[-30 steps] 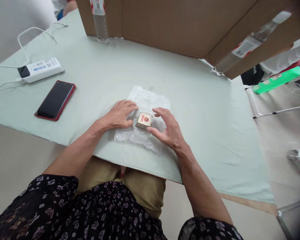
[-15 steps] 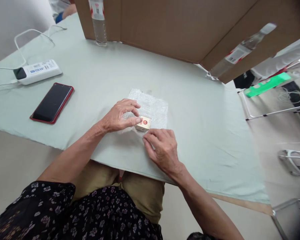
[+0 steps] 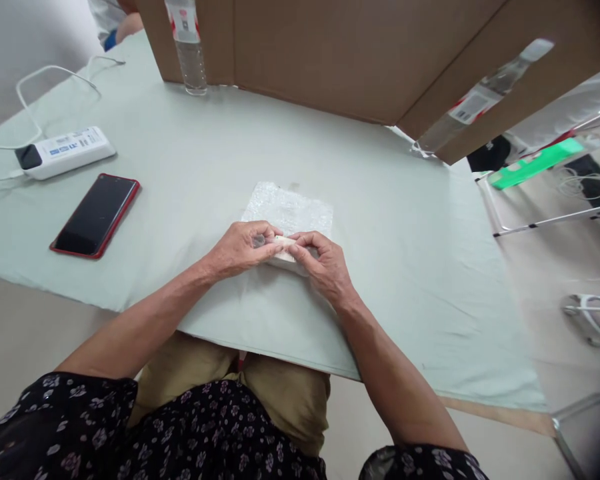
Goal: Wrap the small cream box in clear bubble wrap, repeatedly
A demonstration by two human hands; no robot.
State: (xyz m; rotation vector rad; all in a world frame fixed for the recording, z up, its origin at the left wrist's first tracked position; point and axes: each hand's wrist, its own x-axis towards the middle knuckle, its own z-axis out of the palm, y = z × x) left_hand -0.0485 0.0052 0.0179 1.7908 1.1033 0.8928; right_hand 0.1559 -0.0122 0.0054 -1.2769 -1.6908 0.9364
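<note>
A sheet of bubble wrap lies on the cloth in front of me, its far part flat. On its near part is a small pale box, mostly hidden by my fingers, with the wrap's near edge raised against it. My left hand is closed at the box's left end, thumb in front and fingers behind. From the other side, my right hand pinches the right end of the box and the wrap there. How far the wrap covers the box is hard to make out.
A phone in a red case and a white power bank or adapter with cables lie at left. A brown cardboard panel stands at the back, with a bottle at its left and another bottle leaning at right.
My right hand has moved up and in to the box, and my left fingers have closed on it. The wrap's near edge has come up, and the box's red print no longer shows.
</note>
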